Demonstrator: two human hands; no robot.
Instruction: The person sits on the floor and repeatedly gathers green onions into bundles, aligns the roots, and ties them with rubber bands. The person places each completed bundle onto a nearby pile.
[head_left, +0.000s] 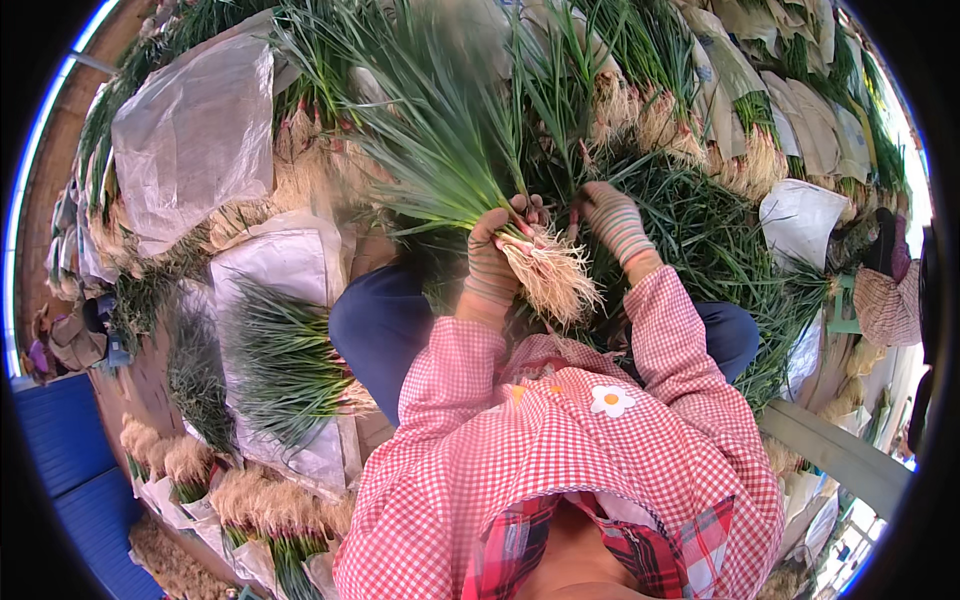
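Observation:
My left hand (493, 251), in a striped knit glove, grips a bunch of green garlic (480, 180) just above its roots. The long flat leaves fan away from me, and the pale, tangled roots (551, 277) point back toward my chest. The stem bases are reddish. To the right, my right hand (613, 217), gloved alike, has its fingers curled downward. A reddish stalk (574, 223) shows right by its fingertips; I cannot tell if they pinch it. Beneath both hands lies a heap of loose green leaves (675, 195).
On my left, another bunch (292, 367) lies on white plastic sheeting (277, 262). Rooted bundles (667, 124) line the far side, partly under translucent sheets (199, 142). More bundles (262, 499) stand roots-up at lower left. A grey beam (836, 454) and a person's sleeve (889, 300) are at right.

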